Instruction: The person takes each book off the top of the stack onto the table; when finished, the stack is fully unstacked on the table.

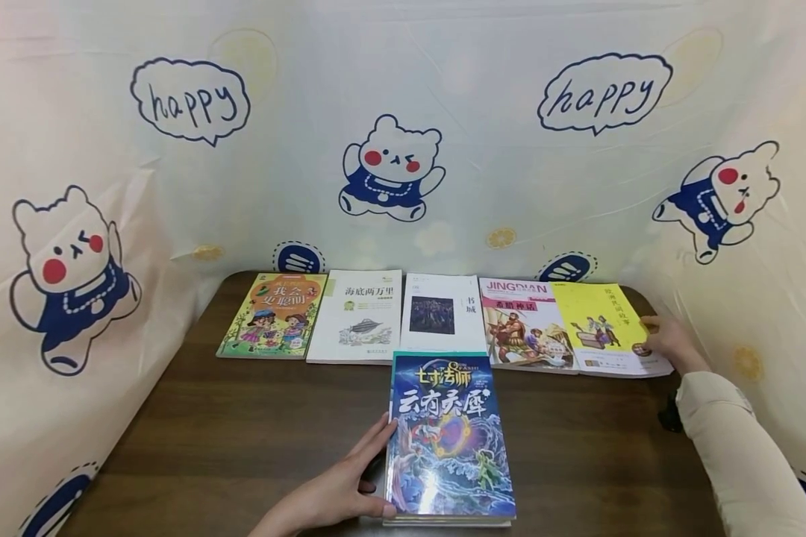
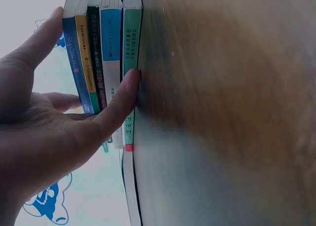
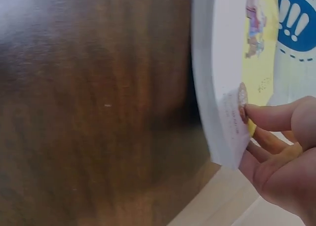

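Left hand (image 1: pixel 332 485), fingers spread, touched the left side of a glossy, blue-topped stack of books (image 1: pixel 450 455) on the near dark-brown wooden table (image 1: pixel 591 447); right hand (image 1: pixel 677 343) pinched the right edge of a yellow-and-white paperback (image 1: pixel 604 335), rightmost in the far row.
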Available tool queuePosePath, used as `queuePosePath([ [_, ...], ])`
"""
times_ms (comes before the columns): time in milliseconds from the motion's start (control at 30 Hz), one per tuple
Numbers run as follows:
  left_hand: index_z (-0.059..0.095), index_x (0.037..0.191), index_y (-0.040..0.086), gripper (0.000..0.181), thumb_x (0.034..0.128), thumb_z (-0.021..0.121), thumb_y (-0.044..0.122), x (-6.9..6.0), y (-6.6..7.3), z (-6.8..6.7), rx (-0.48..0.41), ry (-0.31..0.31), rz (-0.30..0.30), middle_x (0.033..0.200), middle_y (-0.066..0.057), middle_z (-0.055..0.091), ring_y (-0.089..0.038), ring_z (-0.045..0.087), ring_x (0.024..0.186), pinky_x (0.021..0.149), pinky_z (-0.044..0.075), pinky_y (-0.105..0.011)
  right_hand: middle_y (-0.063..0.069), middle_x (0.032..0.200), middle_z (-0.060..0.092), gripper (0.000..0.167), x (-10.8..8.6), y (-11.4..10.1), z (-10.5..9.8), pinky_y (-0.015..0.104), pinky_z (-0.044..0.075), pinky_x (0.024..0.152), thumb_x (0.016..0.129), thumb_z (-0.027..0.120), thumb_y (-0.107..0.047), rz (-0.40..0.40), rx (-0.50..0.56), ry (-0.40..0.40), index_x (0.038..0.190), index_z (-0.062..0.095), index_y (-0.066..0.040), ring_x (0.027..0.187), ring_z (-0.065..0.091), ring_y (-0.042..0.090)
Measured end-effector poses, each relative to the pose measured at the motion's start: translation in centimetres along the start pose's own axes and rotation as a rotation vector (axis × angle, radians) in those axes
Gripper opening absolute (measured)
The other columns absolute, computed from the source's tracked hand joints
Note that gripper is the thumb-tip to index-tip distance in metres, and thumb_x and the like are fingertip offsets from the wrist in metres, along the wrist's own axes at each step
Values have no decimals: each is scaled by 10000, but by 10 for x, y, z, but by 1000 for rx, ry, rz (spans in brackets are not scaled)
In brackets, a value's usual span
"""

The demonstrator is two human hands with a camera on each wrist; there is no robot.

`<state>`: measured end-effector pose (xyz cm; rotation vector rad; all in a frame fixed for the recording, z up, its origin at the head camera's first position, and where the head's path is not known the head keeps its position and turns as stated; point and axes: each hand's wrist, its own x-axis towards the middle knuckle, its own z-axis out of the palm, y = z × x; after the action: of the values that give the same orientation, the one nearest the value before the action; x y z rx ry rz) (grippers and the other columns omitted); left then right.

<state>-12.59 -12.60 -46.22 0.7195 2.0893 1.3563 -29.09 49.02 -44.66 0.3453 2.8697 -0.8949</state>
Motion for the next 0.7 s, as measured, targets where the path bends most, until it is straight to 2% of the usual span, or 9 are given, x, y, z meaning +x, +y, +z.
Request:
queuePosePath([
  [133,73,1566,224,1002,834,748,338,0,-1,1,13,5,-2,1613,-106,-49,-409,201,1364,827,501,-257,442,1263,392,695,-4,4,8,478,444,784,770,603,56,-34,-14,69,1371,295,220,1060,453,503],
  [233,80,1566,213,1004,829,750,342,0,-1,1,22,10,2,1613,-109,-40,-406,202,1361,822,501,-255,443,1212,448,665,-7,5,14,544,458,800,752,601,76,-61,-69,136,1340,333,232,1082,469,541],
  [400,80,1566,200,1005,828,744,361,0,0,1,54,9,12,1612,-118,-28,-427,142,1392,886,475,-268,441,1259,403,585,-9,-1,26,635,382,884,743,534,101,-97,-148,263,1300,400,217,1139,395,561],
  [567,80,1566,207,1001,832,742,363,-1,0,2,61,12,14,1613,-109,-26,-433,118,1401,902,467,-275,439,1301,308,607,-16,-24,30,655,324,904,750,482,100,-165,-107,382,1344,381,173,1164,327,573],
  [700,85,1565,227,994,834,744,360,-1,1,2,56,17,8,1615,-100,-24,-422,137,1396,882,470,-265,403,1382,260,620,-27,-50,32,660,283,973,810,477,71,-195,-18,434,1411,335,128,1240,290,555],
])
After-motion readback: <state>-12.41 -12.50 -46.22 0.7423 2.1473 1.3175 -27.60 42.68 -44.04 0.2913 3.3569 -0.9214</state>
